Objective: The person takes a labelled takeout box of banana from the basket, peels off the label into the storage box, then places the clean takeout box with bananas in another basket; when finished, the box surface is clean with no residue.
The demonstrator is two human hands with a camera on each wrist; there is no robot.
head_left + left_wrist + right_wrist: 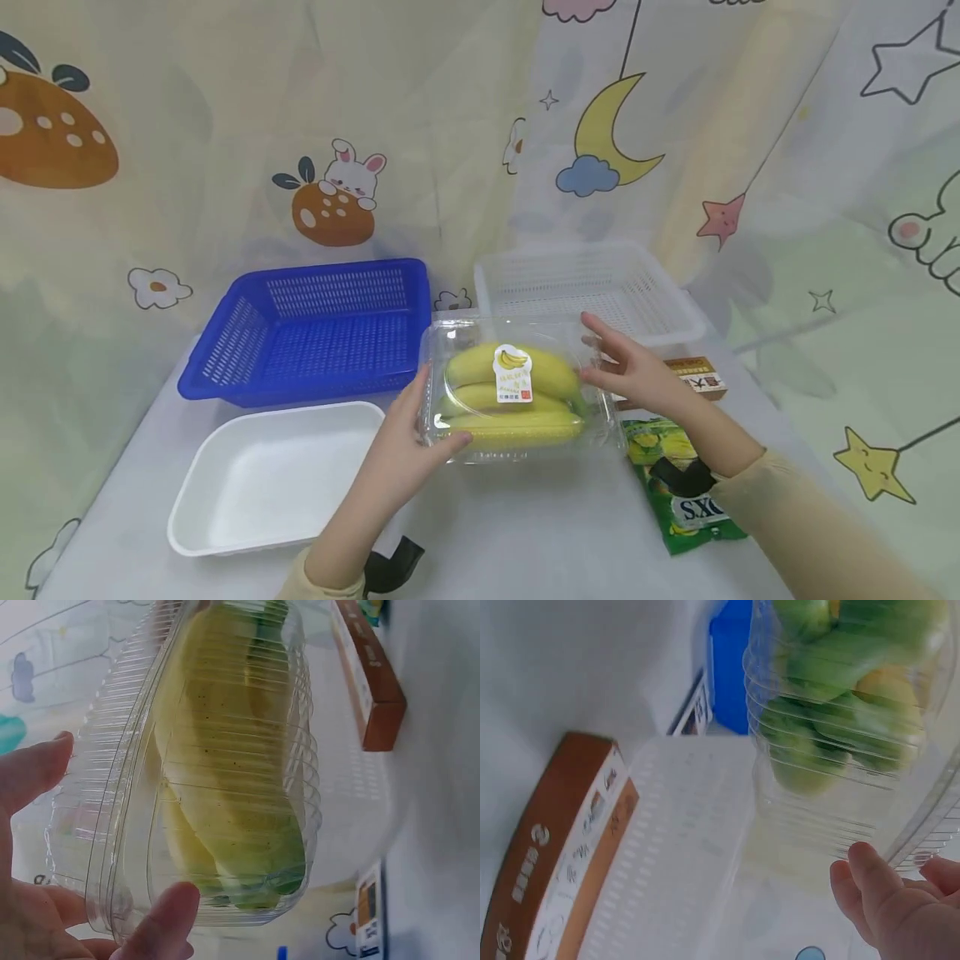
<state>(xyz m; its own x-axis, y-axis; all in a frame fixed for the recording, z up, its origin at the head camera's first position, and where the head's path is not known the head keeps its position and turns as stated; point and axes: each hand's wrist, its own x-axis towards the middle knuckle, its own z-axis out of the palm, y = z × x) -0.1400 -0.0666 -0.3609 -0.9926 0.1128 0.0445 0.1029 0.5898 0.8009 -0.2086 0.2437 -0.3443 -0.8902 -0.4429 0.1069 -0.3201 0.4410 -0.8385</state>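
Note:
A see-through plastic box of bananas (517, 400) is held up over the table, its lid bearing a white label with a banana picture. My left hand (405, 450) grips its left end, thumb in front, as the left wrist view also shows with the thumb (169, 915) on the lower edge. At the opposite end, my right hand (637, 375) holds the box by its side, with fingertips (862, 859) at the plastic corner. Through the ridged wall in the right wrist view, the bananas' green ends (810, 742) show.
Behind stand a blue basket (322, 350) and a white basket (585, 283). A white tray (277, 475) lies front left. Under the right arm are a green packet (675, 500) and a brown box (697, 375). A patterned cloth (450, 100) hangs at the back.

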